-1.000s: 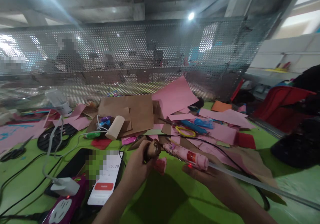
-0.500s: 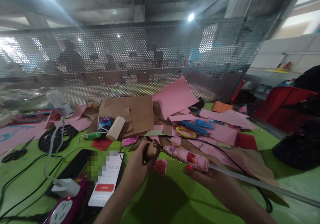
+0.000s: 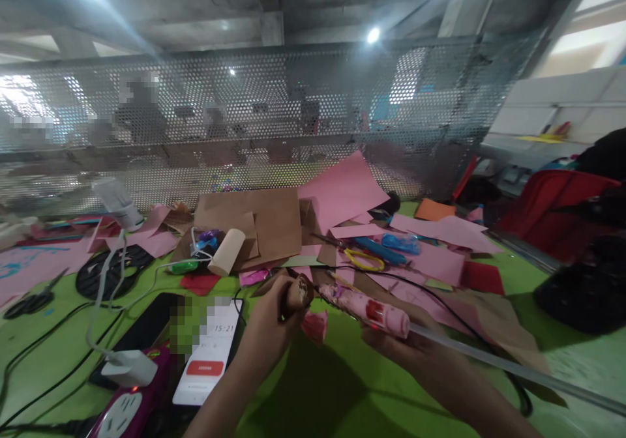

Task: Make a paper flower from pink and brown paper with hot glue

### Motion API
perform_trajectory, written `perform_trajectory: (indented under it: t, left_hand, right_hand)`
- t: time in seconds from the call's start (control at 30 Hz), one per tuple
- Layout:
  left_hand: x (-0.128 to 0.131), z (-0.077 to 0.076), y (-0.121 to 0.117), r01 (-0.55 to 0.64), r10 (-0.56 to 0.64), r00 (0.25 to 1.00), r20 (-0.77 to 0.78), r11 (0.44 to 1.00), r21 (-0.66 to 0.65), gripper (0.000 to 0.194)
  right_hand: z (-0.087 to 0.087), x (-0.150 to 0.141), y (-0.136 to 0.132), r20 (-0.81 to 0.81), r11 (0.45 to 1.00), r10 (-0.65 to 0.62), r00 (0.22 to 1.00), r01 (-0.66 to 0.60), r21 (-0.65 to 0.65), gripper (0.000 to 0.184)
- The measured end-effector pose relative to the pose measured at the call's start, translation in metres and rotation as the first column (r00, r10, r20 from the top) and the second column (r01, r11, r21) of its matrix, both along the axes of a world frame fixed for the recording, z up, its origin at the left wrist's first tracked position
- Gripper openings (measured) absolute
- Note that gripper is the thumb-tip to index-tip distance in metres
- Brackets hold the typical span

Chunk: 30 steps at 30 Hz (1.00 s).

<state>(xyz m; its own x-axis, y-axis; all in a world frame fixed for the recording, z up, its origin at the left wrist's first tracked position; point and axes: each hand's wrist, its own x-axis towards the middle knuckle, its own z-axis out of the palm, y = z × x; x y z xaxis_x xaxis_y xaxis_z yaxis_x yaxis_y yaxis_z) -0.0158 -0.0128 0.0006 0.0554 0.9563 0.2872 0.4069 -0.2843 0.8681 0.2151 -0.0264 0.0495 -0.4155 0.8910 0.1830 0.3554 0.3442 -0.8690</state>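
In the head view, the person's left hand (image 3: 274,314) has its fingers curled closed around a brown roll (image 3: 297,292), held above the desk (image 3: 317,395) with its rough, mottled end turned toward the right hand (image 3: 403,353). The fingers of that right hand are wrapped about a pink glue gun (image 3: 384,316) from below and behind; its trigger is hidden, so how hard it is pressed cannot be told. The gun's tip points at the roll's end, very near it, though contact is unclear. A long clear glue stick (image 3: 489,356) juts from the gun's back. A crumpled pink scrap (image 3: 315,327) shows just below the left fingers; whether it is joined to the roll cannot be told

The roll looks light and fairly stiff, perhaps paper or card that a hard squeeze would dent, so a loose hold around its middle, clear of the end, seems best. The gun is probably light and firm, best gripped by its body away from the likely hot tip, while the stick could bend or catch. Beyond the hands lie yellow-handled scissors (image 3: 364,260), and a lit phone (image 3: 203,353) rests beside the left forearm
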Motion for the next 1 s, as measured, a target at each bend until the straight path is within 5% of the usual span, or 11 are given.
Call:
perform_trajectory:
  t: [1.0]
  left_hand:
    - [-0.0034,-0.0074,0.0022,-0.001,-0.004,0.997,0.077,0.998,0.063,0.032]
  right_hand:
    - [-0.004,0.0037,0.0001,0.098,0.999,0.051,0.994,-0.051,0.001,0.035]
